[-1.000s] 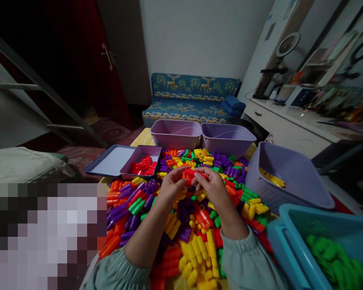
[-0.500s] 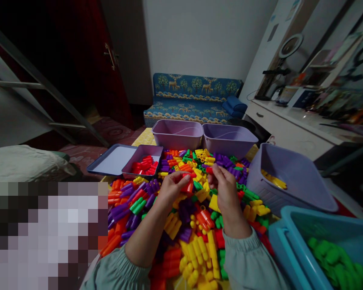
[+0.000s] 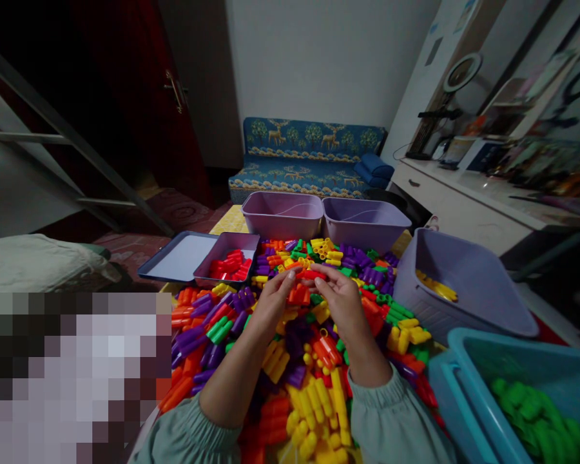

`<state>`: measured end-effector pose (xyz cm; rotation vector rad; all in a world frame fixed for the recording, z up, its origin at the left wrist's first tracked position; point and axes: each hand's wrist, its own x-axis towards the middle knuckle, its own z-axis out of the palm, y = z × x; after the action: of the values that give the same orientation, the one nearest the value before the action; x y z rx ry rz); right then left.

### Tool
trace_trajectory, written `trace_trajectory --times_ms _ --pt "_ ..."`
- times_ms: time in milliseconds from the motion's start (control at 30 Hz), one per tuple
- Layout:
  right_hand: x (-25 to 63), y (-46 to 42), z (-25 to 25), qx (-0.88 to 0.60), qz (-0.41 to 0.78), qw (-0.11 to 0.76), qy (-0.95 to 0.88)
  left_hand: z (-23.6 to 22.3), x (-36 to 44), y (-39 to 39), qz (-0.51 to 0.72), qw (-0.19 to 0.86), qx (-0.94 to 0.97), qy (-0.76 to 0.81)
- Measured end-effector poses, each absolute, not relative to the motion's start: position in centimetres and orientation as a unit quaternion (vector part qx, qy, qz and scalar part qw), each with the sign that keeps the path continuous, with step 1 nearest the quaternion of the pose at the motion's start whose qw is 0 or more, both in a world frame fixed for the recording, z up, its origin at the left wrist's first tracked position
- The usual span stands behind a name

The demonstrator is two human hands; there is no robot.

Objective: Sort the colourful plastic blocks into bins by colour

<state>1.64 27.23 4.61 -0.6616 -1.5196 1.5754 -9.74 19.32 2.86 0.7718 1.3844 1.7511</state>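
Observation:
Above the middle of a heap of coloured plastic building pieces (image 3: pixel 323 348), my two hands meet at a red plastic building piece (image 3: pixel 311 274). My left hand (image 3: pixel 274 296) pinches its left end with thumb and fingers. From the other side, my right hand (image 3: pixel 342 298) grips the right end. Whether this is one piece or two pressed together, I cannot tell. Just below the fingertips lies an orange-red piece (image 3: pixel 298 295). Yellow, purple, green and orange pieces surround both hands.
Two purple bins (image 3: pixel 283 219) stand at the back. A shallow box (image 3: pixel 226 283) with red pieces and a lid-like tray (image 3: pixel 174 258) sit left. To the right are a purple bin (image 3: pixel 468 283) holding yellow pieces and a blue bin (image 3: pixel 457 386) with green pieces.
My right hand, with a red piece in its fingers, has moved left to meet my left hand. The left hand has barely moved.

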Motion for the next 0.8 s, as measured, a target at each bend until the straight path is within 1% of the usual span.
trace_trajectory --times_ms 100,267,433,533,667,733,800 --pt "1.6 27.2 4.4 -0.272 0.623 0.416 -0.605 2.9 -9.7 19.4 0.691 0.381 0.309 0.531" --pt "1.6 26.7 4.5 -0.288 0.640 0.392 -0.595 2.7 -9.5 19.7 0.693 0.321 0.342 0.547" --pt "1.6 26.6 4.8 -0.299 0.618 0.386 -0.616 3.2 -9.3 19.6 0.704 0.368 0.318 0.517" --pt "1.9 27.0 4.9 -0.304 0.614 0.407 -0.604 4.1 -10.1 19.3 0.774 0.364 0.212 0.473" --pt "2.4 27.7 5.2 -0.320 0.612 0.435 -0.578 5.8 -12.7 18.4 0.890 0.270 -0.004 0.366" --pt "2.6 27.9 5.3 -0.328 0.608 0.452 -0.564 6.6 -14.0 17.8 0.908 0.240 -0.079 0.335" --pt "2.8 28.1 5.4 -0.332 0.603 0.464 -0.557 7.0 -14.9 17.5 0.907 0.235 -0.122 0.328"
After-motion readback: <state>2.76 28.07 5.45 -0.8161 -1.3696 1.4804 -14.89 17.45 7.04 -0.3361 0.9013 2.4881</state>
